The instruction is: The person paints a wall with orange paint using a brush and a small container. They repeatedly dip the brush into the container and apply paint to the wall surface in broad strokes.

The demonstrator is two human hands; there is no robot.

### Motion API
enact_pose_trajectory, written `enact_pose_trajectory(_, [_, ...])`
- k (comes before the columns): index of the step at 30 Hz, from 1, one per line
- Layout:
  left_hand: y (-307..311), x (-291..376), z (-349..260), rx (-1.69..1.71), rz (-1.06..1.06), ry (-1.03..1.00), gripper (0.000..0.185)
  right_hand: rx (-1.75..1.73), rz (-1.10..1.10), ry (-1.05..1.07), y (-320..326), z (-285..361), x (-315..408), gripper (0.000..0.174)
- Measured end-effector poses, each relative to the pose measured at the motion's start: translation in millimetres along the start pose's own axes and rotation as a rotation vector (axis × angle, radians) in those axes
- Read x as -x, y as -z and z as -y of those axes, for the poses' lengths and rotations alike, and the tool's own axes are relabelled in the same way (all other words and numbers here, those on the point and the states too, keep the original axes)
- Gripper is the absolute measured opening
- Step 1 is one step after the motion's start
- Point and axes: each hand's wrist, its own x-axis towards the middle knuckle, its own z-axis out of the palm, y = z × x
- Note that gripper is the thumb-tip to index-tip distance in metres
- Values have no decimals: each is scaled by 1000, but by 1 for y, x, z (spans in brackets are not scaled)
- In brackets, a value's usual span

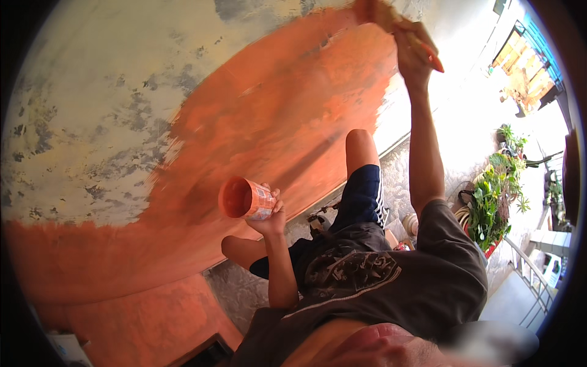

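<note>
My left hand holds an orange plastic cup with printing on its side. The cup is tilted, its mouth turned to the left, and orange paint coats the inside. High at the top of the view, my right hand grips a paintbrush, whose orange handle end sticks out below the fist. Its bristles meet the wall at the upper edge of an orange painted area. Farther left, the bare plaster wall is cream with grey, flaking patches.
My bent knees are close to the wall's foot. Behind my right arm stand leafy potted plants. A metal ladder-like frame and a bright yard lie at the right. Low on the left, a dark-framed object is partly cut off.
</note>
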Motion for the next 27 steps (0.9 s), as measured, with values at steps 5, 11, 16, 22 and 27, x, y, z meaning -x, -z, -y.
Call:
enact_pose_trajectory(5, [-8, -9, 16, -17, 29, 23, 56, 179, -27, 474, -1, 24, -2, 11])
enact_pose_trajectory(11, [-15, -15, 28, -30, -43, 29, 55, -331, 487, 334, -57, 103, 95, 37])
enact_pose_trajectory(16, [-16, -17, 26, -62, -39, 16, 54, -279, 397, 228, -29, 56, 59, 15])
enact_pose_trajectory(22, [-5, -20, 26, -9, 25, 35, 59, 25, -118, 129, 22, -8, 8, 17])
enact_pose_trajectory(27, [-4, -17, 26, -18, 5, 30, 60, -20, 202, 147, -21, 43, 54, 19])
